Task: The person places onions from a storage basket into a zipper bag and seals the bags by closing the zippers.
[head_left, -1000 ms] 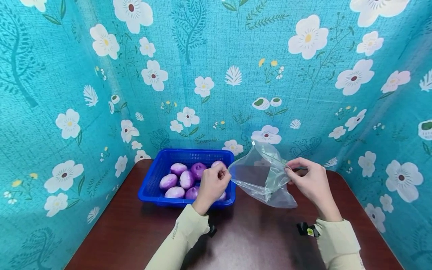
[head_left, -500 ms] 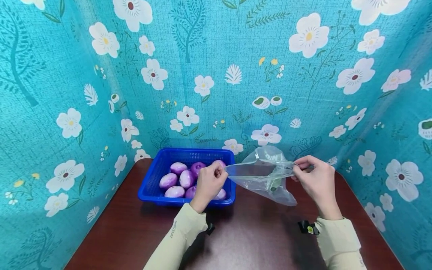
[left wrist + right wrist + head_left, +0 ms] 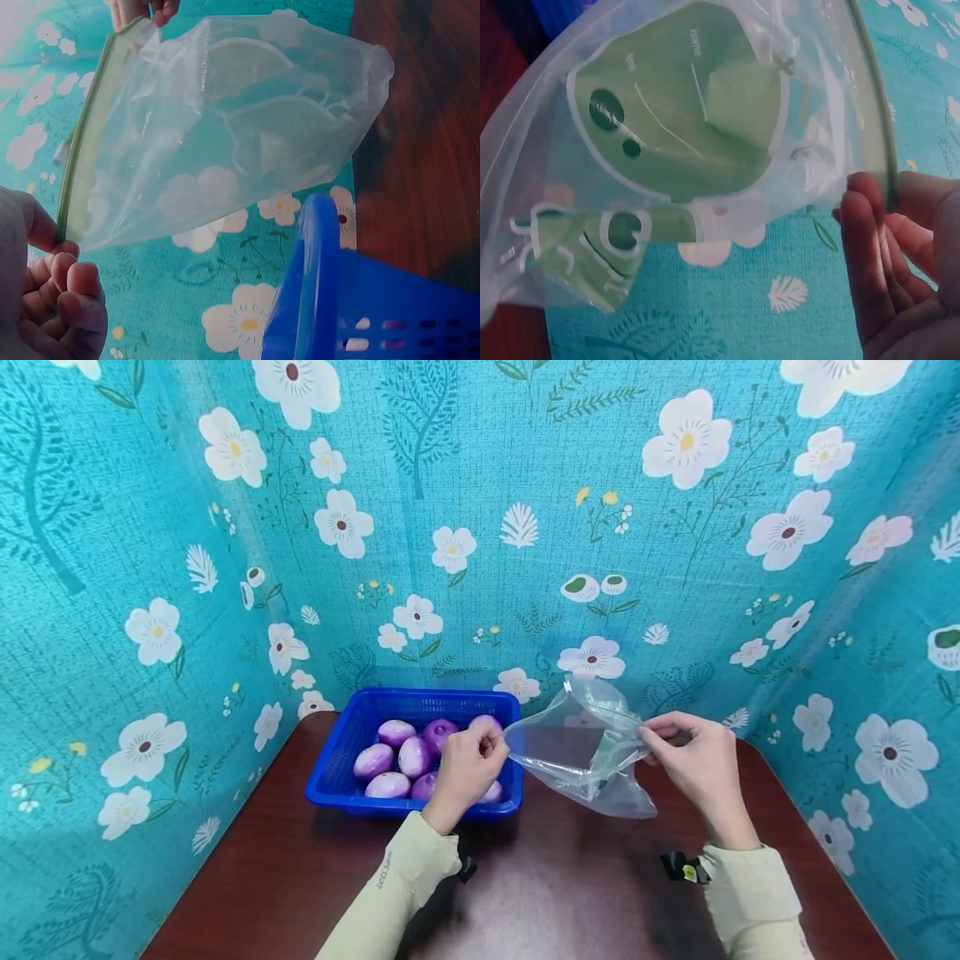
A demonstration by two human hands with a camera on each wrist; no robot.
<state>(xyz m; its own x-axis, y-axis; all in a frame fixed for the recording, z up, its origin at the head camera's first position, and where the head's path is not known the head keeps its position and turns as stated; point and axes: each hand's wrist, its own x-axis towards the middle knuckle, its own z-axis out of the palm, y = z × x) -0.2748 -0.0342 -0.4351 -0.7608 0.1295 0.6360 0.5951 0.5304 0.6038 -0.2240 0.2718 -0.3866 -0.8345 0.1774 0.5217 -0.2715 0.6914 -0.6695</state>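
Observation:
A clear zip-top plastic bag (image 3: pixel 555 747) with a green printed pattern (image 3: pixel 682 97) hangs between the two hands, its mouth spread apart. My left hand (image 3: pixel 470 768) pinches one end of the green zip edge (image 3: pixel 84 135), above the right part of the basket. The other end of that edge is pinched between thumb and fingers of my right hand (image 3: pixel 693 764). Inside the bag no contents show. Several purple onions (image 3: pixel 415 757) lie in the blue plastic basket (image 3: pixel 337 777); some are partly hidden behind the left hand.
The basket stands on a dark brown table (image 3: pixel 562 877), left of the bag. Blue floral cloth (image 3: pixel 480 568) encloses the table at the back and both sides. A black strap piece (image 3: pixel 682 867) hangs at the right sleeve.
The bag's mouth was pulled nearly flat half a second ago; now it gapes wider. My right hand has come slightly left. The left hand has hardly moved, and the basket stays put.

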